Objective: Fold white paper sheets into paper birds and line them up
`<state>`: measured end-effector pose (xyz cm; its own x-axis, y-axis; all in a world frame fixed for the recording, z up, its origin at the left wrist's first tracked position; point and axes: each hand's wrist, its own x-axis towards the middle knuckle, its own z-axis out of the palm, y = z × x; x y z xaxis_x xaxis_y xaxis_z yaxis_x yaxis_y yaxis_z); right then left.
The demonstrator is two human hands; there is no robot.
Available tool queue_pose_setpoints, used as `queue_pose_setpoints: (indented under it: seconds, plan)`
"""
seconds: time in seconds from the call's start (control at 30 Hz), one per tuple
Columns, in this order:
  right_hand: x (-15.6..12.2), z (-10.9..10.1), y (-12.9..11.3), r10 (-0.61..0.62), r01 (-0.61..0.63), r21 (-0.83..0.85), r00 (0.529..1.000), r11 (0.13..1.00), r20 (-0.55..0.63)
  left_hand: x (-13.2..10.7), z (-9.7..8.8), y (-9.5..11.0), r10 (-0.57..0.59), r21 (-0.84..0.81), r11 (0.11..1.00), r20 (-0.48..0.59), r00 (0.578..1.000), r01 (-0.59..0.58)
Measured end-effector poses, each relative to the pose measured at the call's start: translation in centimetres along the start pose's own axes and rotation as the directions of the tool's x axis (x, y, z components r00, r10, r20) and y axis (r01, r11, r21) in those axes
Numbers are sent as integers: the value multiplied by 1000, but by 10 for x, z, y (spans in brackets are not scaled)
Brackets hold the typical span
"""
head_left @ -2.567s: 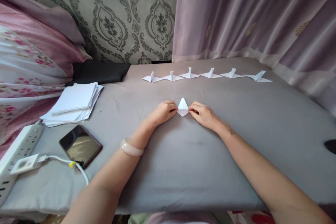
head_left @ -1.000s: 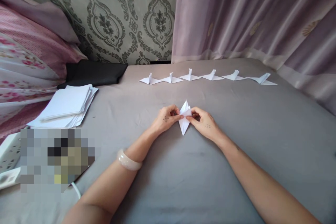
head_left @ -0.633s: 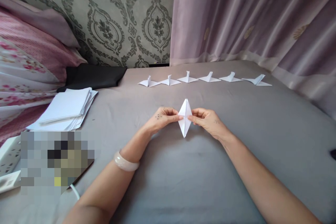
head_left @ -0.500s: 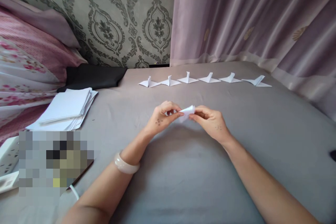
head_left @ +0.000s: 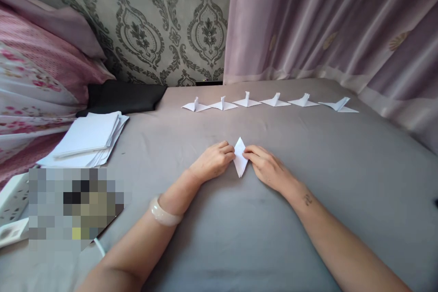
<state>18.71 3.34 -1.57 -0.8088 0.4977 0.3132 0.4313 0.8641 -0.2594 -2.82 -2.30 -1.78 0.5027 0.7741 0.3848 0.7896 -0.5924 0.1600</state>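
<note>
A small white paper folded into a diamond (head_left: 240, 159) lies on the grey cloth surface, one point facing away from me and one towards me. My left hand (head_left: 215, 159) is closed, its fingertips gripping the paper's left corner. The fingers of my right hand (head_left: 268, 164) pinch the opposite corner. Beyond my hands stands a row of several white folded paper cranes (head_left: 247, 100), wings spread.
At the left lies a stack of white paper sheets (head_left: 89, 132), with a black folded item (head_left: 126, 97) behind it. A white power strip (head_left: 15, 196) and a pixelated patch are nearer me. Pink curtains (head_left: 290, 23) hang at the back right.
The folded paper has come down from between my raised hands onto the cloth and now shows its diamond face. Both hands have turned palm-down, still at its sides.
</note>
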Motion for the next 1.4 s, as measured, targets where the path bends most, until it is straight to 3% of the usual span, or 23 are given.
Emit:
queue_pose_setpoints:
  seconds: [0.17,0.4,1.03,1.23,1.4]
  plan:
    - [-4,-8,0,168,-172,79,984,982,53,-3,-1,-1,-227,-325,920,16,974,220]
    - [-2,-13,-2,177,-184,129,982,975,59,-2,-6,-5,-316,-398,850,136,939,344]
    - [2,-9,-3,241,-244,127,970,961,40,2,-13,-8,-353,-495,768,201,914,406]
    - [5,-3,-1,289,-284,173,957,943,-5,4,-7,-7,-405,-443,790,141,904,423]
    - [5,-1,2,299,-292,219,954,931,1,3,-5,-4,-361,-410,834,104,927,371]
